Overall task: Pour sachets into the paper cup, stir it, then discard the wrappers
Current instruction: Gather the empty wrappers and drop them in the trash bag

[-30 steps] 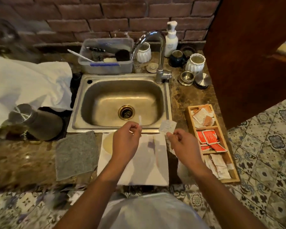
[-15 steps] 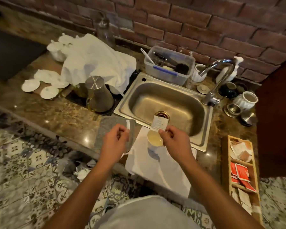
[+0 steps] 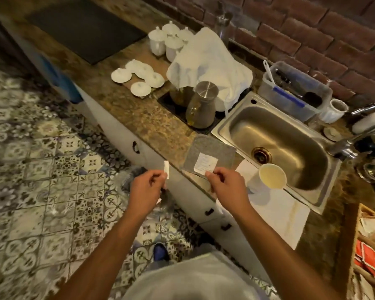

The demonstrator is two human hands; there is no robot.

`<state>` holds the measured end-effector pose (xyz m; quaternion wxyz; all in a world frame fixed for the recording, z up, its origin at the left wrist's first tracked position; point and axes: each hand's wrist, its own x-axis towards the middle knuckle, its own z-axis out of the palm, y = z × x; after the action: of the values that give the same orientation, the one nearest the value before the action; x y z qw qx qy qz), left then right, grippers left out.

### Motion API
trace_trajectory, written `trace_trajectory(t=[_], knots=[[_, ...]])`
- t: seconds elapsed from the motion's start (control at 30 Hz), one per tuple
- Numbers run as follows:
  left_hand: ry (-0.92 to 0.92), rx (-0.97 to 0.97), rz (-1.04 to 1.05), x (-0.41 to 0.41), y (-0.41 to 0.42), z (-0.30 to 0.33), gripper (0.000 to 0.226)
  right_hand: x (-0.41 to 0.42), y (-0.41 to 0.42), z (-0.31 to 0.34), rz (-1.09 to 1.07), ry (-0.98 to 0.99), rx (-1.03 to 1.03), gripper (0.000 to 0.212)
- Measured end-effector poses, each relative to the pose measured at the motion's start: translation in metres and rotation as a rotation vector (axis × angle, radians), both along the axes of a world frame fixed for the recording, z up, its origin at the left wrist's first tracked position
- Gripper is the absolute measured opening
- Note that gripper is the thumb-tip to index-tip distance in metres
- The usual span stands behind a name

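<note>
Both my arms reach forward from the bottom of the view, forearms bare, hands held up side by side over the front edge of the counter (image 3: pixel 139 113).

My left hand (image 3: pixel 146 190) is out past the counter edge, over the patterned floor tiles (image 3: pixel 41 169). Its thumb and forefinger are pinched together on a narrow white torn strip (image 3: pixel 166 169), which stands upright above the fingertips; the other fingers are curled in toward the palm. A bit more white paper shows below the hand, but I cannot tell what it is.

My right hand (image 3: pixel 226 187) is just beside it, knuckles up, wrist bent slightly. Thumb and forefinger are clamped on the lower edge of a small white sachet (image 3: pixel 205 162), which sticks up from the fingertips, its printed face toward me, in front of the grey cloth (image 3: pixel 212 155) that lies on the counter.

The paper cup (image 3: pixel 272 176) stands to the right of my right hand, near but not touching it, on a white paper towel (image 3: pixel 279 215) at the front rim of the steel sink (image 3: pixel 277 144). It holds a pale liquid. Further right, at the edge of the view, a wooden tray (image 3: pixel 353 245) holds more sachets, red and pale.
</note>
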<state>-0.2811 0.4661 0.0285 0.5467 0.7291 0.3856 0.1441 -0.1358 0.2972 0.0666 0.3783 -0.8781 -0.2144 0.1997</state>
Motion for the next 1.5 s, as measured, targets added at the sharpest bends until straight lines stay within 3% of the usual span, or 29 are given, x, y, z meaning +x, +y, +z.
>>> trace_trajectory(t=[0.33, 0.63, 0.8, 1.0, 1.17, 1.33, 1.5], knots=[[0.172, -0.056, 0.220, -0.066, 0.051, -0.041, 0.010, -0.019, 0.082, -0.050, 0.200, 0.192, -0.105, 0.035], [0.311, -0.231, 0.396, -0.051, 0.065, -0.090, 0.015, 0.018, 0.127, -0.118, 0.225, 0.408, -0.163, 0.039], [0.399, -0.224, 0.406, -0.034, 0.084, -0.105, 0.023, 0.025, 0.145, -0.141, 0.226, 0.531, -0.214, 0.035], [0.536, -0.283, 0.334, -0.028, 0.119, -0.145, 0.034, 0.015, 0.180, -0.177, 0.232, 0.644, -0.323, 0.043], [0.637, -0.331, 0.235, -0.025, 0.151, -0.189, 0.019, 0.009, 0.212, -0.205, 0.173, 0.751, -0.335, 0.042], [0.721, -0.414, 0.047, -0.025, 0.181, -0.238, 0.012, -0.007, 0.237, -0.235, 0.107, 0.713, -0.427, 0.028], [0.705, -0.464, -0.033, -0.031, 0.224, -0.281, 0.018, -0.026, 0.262, -0.264, 0.037, 0.691, -0.562, 0.027]])
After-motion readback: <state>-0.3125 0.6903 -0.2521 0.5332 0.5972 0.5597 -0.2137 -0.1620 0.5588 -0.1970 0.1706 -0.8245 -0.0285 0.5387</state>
